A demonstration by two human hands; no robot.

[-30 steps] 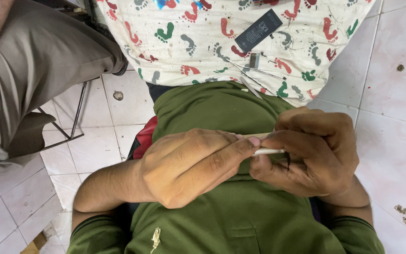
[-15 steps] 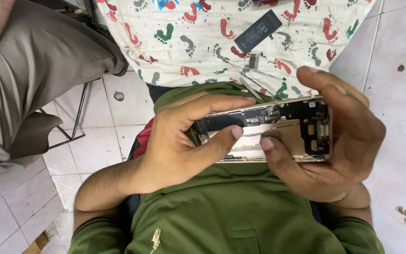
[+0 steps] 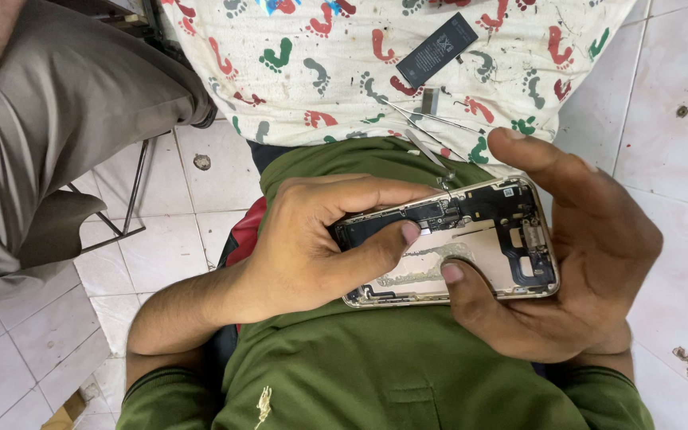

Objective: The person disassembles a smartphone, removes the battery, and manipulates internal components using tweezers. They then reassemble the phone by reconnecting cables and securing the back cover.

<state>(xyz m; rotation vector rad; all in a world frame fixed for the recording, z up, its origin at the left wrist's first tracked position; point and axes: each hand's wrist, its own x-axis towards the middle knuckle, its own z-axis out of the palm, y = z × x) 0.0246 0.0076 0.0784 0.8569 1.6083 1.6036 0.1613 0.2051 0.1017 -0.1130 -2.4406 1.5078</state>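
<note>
1. The opened phone housing point(image 3: 471, 247) lies open side up, held level above the person's lap, over the green shirt point(image 3: 408, 374). Its metal frame is silver; the inner plate is pale gold, with dark boards and flex parts along the far long edge.
2. The left hand point(image 3: 312, 247) grips the left end of the housing. Its fingers curl over the far edge, and its thumb point(image 3: 396, 236) presses on the inner plate near the middle.
3. The right hand point(image 3: 591, 255) cradles the right end from beneath. Its forefinger arches over the far right corner, and its thumb point(image 3: 459, 279) rests on the inner plate, just beside the left thumb.
4. Both hands are closed around the housing; neither is spread wide.
5. A cloth point(image 3: 336, 64), white with coloured footprint marks, covers the surface beyond the lap.
6. Near the cloth's right part lies a flat black battery point(image 3: 437, 49), set at a slant.
7. Thin metal tweezers point(image 3: 428, 119) lie near the cloth's near edge, between the battery and the housing.
8. A second person's grey trouser leg point(image 3: 49, 127) fills the left side, above the white floor tiles point(image 3: 678, 103).
</note>
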